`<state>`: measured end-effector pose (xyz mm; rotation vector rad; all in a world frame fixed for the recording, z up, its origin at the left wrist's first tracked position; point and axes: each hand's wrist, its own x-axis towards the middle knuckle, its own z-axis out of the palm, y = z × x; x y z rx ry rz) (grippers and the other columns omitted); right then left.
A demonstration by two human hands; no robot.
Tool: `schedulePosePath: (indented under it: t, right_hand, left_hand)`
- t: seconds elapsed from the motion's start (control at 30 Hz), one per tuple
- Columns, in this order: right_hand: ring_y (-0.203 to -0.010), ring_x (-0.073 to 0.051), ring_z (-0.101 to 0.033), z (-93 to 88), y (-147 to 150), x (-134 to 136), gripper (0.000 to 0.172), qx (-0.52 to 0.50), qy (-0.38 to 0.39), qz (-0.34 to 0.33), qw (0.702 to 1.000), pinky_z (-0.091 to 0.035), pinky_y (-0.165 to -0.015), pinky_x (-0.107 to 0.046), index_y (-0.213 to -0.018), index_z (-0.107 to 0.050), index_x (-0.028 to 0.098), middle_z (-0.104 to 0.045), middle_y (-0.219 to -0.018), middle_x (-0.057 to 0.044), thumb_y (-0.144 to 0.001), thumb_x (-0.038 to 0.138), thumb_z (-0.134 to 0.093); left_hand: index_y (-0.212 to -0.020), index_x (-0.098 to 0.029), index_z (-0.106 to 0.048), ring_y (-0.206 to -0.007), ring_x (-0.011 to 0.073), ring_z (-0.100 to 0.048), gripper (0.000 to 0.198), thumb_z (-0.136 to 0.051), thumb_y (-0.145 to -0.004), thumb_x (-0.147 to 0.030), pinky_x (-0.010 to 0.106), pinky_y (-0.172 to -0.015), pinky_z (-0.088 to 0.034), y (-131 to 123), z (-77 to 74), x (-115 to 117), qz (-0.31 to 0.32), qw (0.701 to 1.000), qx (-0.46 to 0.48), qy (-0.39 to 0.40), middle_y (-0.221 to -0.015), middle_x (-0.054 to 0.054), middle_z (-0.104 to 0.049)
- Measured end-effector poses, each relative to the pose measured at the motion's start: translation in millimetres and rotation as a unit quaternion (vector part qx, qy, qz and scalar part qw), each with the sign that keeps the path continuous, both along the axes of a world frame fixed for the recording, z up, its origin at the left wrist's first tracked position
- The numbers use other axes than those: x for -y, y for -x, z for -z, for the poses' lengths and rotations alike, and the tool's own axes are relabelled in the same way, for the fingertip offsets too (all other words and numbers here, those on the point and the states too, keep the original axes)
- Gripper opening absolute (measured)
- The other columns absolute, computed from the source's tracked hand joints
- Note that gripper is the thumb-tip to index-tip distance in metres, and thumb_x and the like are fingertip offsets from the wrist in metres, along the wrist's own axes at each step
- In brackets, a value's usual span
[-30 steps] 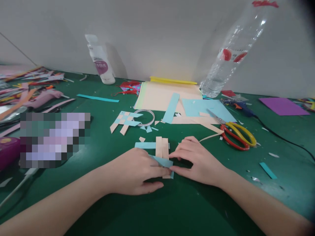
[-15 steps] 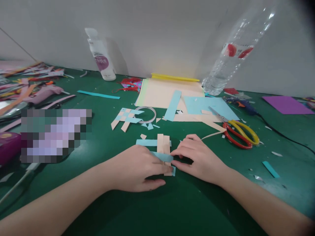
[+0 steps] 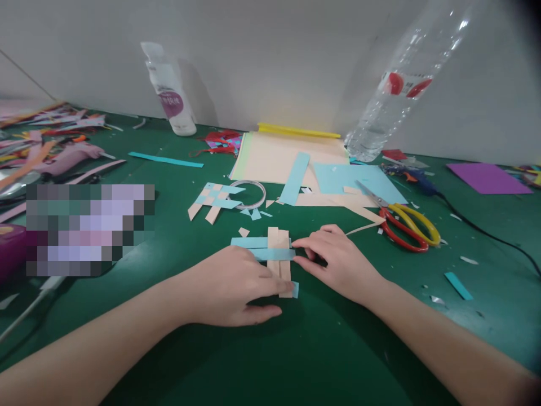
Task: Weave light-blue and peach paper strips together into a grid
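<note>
Two cream paper strips (image 3: 273, 235) lie side by side and cross several light blue strips on the table in front of me. My left hand (image 3: 236, 285) rests over their left part, fingers stretched out with the thumb apart, one fingertip pressing near the lower blue strip (image 3: 295, 290). With thumb and index finger, my right hand (image 3: 336, 259) pinches the right end of the middle blue paper strip (image 3: 279, 255), which passes over the cream strips. Just beyond it lies the upper blue strip (image 3: 249, 243), partly under the cream. My left hand hides the strips' left ends.
Behind the strips are a small woven blue-and-cream piece (image 3: 215, 195), a tape roll (image 3: 262, 194) and cream sheets (image 3: 270, 158). Scissors (image 3: 408, 225) lie to the right, near a tilted plastic bottle (image 3: 380, 118). A white bottle (image 3: 171, 96) and a blurred-out object (image 3: 93, 231) are left.
The middle blue strip has moved away from me, up close against the upper blue strip, with my right hand's fingertips. My left hand stays on the strips. The view has shifted slightly.
</note>
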<state>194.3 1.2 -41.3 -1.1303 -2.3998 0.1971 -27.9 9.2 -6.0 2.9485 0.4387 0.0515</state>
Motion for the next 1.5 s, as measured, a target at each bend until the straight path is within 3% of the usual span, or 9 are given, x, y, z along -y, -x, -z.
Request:
schedulePosePath:
  t: [0.1,0.23,0.37,0.57,0.7,0.83,1.13,1.5]
  right_hand:
    - [-0.061,-0.012,-0.048,-3.0,-4,1,0.015,-0.022,-0.001,-0.008,1.0,-0.038,-0.081,-0.032,-0.093,-0.061,0.016,-0.054,-0.064,0.002,-0.088,0.026,-0.05]
    - [-0.06,-0.011,-0.049,-8.8,-9,4,0.017,-0.018,0.015,-0.094,0.995,-0.038,-0.081,-0.032,-0.081,-0.062,0.019,-0.056,-0.062,0.003,-0.086,0.034,-0.055]
    - [-0.06,-0.012,-0.051,-11.3,-9,7,0.024,-0.006,0.009,-0.131,0.991,-0.037,-0.081,-0.032,-0.086,-0.064,0.018,-0.059,-0.064,0.002,-0.081,0.041,-0.059]
    - [-0.059,-0.012,-0.051,-9.1,-8,6,0.021,0.02,-0.017,-0.119,0.993,-0.037,-0.081,-0.032,-0.089,-0.066,0.016,-0.063,-0.066,0.0,-0.085,0.034,-0.056]
    - [-0.059,-0.012,-0.051,-9.8,-12,4,0.019,0.023,-0.005,-0.122,0.992,-0.037,-0.082,-0.033,-0.093,-0.066,0.017,-0.063,-0.065,0.0,-0.086,0.03,-0.054]
    - [-0.055,-0.011,-0.046,-12.7,-13,5,0.016,0.029,0.029,-0.123,0.992,-0.036,-0.083,-0.032,-0.091,-0.066,0.018,-0.059,-0.061,0.003,-0.083,0.028,-0.056]
    - [-0.056,-0.011,-0.043,-18.5,-11,8,0.011,0.059,0.056,-0.105,0.991,-0.036,-0.079,-0.031,-0.081,-0.062,0.018,-0.056,-0.062,0.003,-0.082,0.026,-0.055]
    - [-0.061,-0.012,-0.047,-25.4,-16,11,0.01,0.067,0.074,-0.103,0.99,-0.035,-0.081,-0.033,-0.084,-0.061,0.017,-0.059,-0.069,0.002,-0.081,0.025,-0.056]
  left_hand:
    - [-0.107,-0.024,-0.057,-0.062,0.0138,-0.061,0.024,-0.055,-0.084,-0.028,0.027,-0.054,-0.035,-1,1.1,1,-0.003,1.0,0.009,0.006,-0.079,-0.003,-0.07]
    - [-0.108,-0.025,-0.057,-0.067,0.014,-0.062,0.022,-0.054,-0.086,-0.027,0.027,-0.054,-0.035,-1,3.8,-1,0.0,1.0,0.008,-0.018,-0.082,-0.004,-0.071]
    - [-0.103,-0.025,-0.058,-0.058,0.0133,-0.059,0.017,-0.049,-0.089,-0.024,0.029,-0.049,-0.03,-2,6.3,-1,-0.012,0.997,0.0,-0.072,-0.08,-0.006,-0.07]
    - [-0.102,-0.026,-0.058,-0.049,0.0131,-0.053,0.017,-0.045,-0.091,-0.026,0.027,-0.047,-0.026,-3,11.4,0,-0.054,0.989,0.021,-0.133,-0.068,-0.006,-0.066]
    - [-0.105,-0.027,-0.058,-0.048,0.0132,-0.054,0.02,-0.052,-0.088,-0.034,0.026,-0.049,-0.029,-1,11.3,-1,-0.084,0.986,0.057,-0.131,-0.062,-0.007,-0.064]
    - [-0.096,-0.025,-0.061,-0.047,0.0139,-0.055,0.02,-0.059,-0.082,-0.04,0.027,-0.049,-0.03,1,9.4,-1,-0.103,0.983,0.082,-0.13,-0.061,-0.007,-0.066]
    - [-0.083,-0.028,-0.063,-0.051,0.0135,-0.058,0.01,-0.06,-0.081,-0.037,0.026,-0.049,-0.03,-2,10.4,0,-0.112,0.99,0.037,-0.076,-0.061,-0.009,-0.064]
    - [-0.09,-0.027,-0.065,-0.05,0.0144,-0.056,0.018,-0.058,-0.082,-0.041,0.027,-0.05,-0.034,-1,8.1,1,-0.11,0.985,0.067,-0.116,-0.061,-0.006,-0.063]
